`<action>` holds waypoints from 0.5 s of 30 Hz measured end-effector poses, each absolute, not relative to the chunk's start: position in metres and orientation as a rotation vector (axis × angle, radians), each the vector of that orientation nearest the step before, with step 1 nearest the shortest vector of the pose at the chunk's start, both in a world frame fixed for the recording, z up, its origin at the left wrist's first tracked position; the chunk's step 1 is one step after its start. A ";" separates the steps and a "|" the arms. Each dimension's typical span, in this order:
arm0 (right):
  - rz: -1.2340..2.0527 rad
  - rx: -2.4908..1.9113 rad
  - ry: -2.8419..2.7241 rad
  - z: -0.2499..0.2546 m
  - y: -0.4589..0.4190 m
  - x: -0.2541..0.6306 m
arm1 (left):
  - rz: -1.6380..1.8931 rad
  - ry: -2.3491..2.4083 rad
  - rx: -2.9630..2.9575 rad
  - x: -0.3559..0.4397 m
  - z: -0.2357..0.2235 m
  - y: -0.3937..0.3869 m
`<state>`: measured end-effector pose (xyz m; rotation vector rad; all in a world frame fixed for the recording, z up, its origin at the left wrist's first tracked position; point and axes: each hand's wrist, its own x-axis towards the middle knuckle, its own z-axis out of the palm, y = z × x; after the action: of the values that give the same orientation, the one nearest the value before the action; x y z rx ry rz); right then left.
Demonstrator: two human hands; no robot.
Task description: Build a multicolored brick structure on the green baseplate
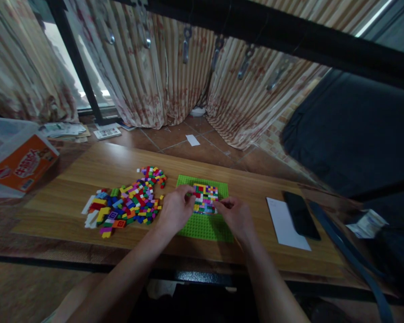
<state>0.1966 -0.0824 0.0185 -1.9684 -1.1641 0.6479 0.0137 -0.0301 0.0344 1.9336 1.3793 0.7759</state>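
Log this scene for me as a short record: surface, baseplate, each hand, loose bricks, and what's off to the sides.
Surface: wooden table
Baseplate: green baseplate, with a multicolored brick patch on it
Left hand: left hand at the patch's left edge; grip unclear
Right hand: right hand at the patch's right edge, fingers bent; grip unclear
Loose bricks: loose brick pile, mixed colors, left of the baseplate
Right side: white paper and dark phone on the table
Left side: clear plastic bin with an orange label
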 end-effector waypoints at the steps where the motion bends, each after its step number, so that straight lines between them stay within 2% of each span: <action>1: 0.679 -1.947 -1.157 0.017 -0.082 0.198 | 0.777 1.377 1.942 0.014 0.034 -0.030; 7: 0.891 -1.807 -0.982 0.013 -0.078 0.199 | 0.789 1.363 1.968 0.014 0.031 -0.031; 15: 1.017 -1.776 -0.848 0.014 -0.077 0.197 | 0.809 1.384 1.995 0.017 0.027 -0.032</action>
<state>0.1971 -0.0771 0.0136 -1.7755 -0.8484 1.0172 0.0165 -0.0321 0.0273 1.9949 1.3838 0.8090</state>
